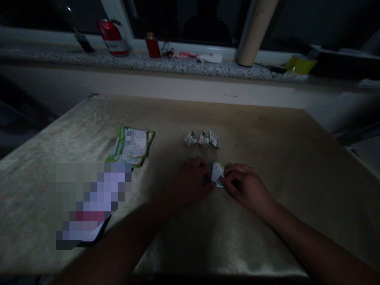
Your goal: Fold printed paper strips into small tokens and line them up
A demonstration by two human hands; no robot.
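Observation:
My left hand [192,180] and my right hand [245,186] rest on the table [267,130], both pinched on a small folded piece of printed paper [217,172] held between them. The paper is white with green edges and stands partly upright. Just beyond it lie three finished folded paper pieces [202,139] in a short row. A stack of flat green and white printed leaflets [131,145] lies to the left of my left hand.
A blurred flat object [89,206] lies near the table's front left. Behind the table runs a stone ledge [178,65] with a red can [113,37], a red lighter [152,45], a cardboard tube [253,33] and a yellow item [299,64].

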